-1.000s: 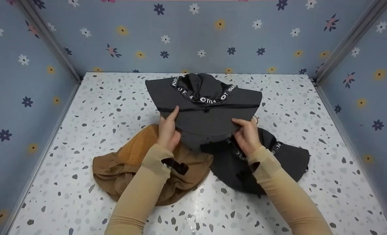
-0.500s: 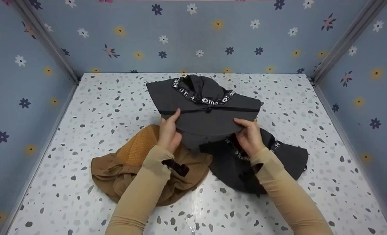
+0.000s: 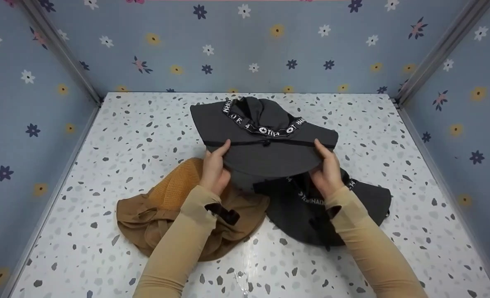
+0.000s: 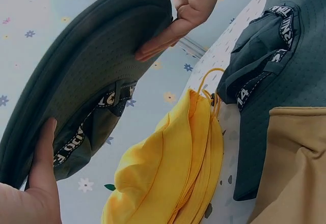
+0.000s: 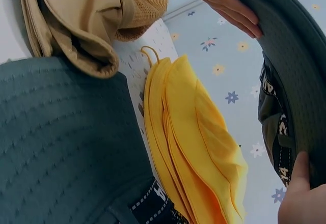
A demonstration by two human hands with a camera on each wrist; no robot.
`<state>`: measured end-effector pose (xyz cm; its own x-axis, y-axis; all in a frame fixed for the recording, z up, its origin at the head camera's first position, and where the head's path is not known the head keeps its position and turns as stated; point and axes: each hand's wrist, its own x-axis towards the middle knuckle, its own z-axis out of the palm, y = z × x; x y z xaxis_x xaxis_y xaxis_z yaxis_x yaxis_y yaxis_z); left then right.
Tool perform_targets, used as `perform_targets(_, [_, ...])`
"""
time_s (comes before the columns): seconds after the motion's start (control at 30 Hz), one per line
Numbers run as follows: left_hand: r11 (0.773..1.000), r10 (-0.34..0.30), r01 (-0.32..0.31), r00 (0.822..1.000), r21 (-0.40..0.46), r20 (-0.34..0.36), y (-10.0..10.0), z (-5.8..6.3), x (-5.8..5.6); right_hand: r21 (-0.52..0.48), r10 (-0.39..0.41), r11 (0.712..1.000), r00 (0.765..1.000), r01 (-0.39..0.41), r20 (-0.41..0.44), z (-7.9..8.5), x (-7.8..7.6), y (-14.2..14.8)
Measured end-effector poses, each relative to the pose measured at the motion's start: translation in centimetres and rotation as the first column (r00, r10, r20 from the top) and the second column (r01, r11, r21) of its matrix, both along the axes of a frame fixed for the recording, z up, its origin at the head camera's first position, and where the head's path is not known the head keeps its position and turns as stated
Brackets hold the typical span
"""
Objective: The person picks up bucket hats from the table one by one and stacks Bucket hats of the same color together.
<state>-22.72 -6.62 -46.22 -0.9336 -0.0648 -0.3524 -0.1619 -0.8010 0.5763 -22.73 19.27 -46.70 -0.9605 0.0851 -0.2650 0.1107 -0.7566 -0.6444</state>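
Note:
My left hand (image 3: 215, 167) and right hand (image 3: 326, 167) hold a dark grey bucket hat (image 3: 269, 159) by its wide brim, each thumb on top and fingers underneath. Its soft crown points away from me. White-lettered tape rings the crown's base, and a black cord with a toggle crosses the brim. The hat is raised above the table, tilted. Beneath my left forearm lies a brown hat (image 3: 145, 217) with an orange-brown knit crown. A second dark hat (image 3: 290, 225) with lettered tape lies under my right wrist, partly covered by it.
A yellow hat (image 4: 158, 163) with a thin cord loop stands beyond the other hats in both wrist views; the raised hat hides it in the head view. Flower-patterned panels (image 3: 245, 49) enclose the speckled white table (image 3: 431, 248) at the back and sides.
My right hand has slid rightward along the brim, its thumb now pointing up and away. The held hat has shifted slightly right and toward me. The hats on the table have stayed put.

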Motion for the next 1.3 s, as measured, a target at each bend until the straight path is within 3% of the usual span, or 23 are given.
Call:
perform_targets(0.5, [0.999, -0.035, 0.035, 0.999, -0.03, -0.02, 0.2, -0.1, 0.2, 0.042, -0.06, 0.997, 0.994, 0.057, 0.091, 0.4, 0.2, 2.2])
perform_targets(0.7, [0.998, -0.052, 0.051, 0.997, -0.023, -0.049, 0.1, -0.1, 0.1, 0.079, -0.048, 0.996, 0.994, 0.04, 0.101, 0.4, 0.5, 3.5])
perform_targets(0.87, [0.994, -0.103, 0.101, 0.993, -0.05, -0.051, 0.1, -0.2, 0.2, 0.148, -0.068, 0.988, 0.992, 0.052, 0.103, 0.6, 0.9, 4.7])
perform_targets(1.07, [0.981, -0.177, 0.177, 0.984, -0.082, 0.012, -0.1, -0.3, 0.1, 0.236, -0.102, 0.969, 0.986, 0.069, 0.131, 0.8, 1.3, 5.9])
perform_targets(1.3, [0.964, -0.258, 0.259, 0.966, -0.057, 0.022, -0.1, -0.6, 0.3, 0.198, -0.102, 0.977, 0.987, 0.075, 0.127, 0.8, 1.9, 7.8])
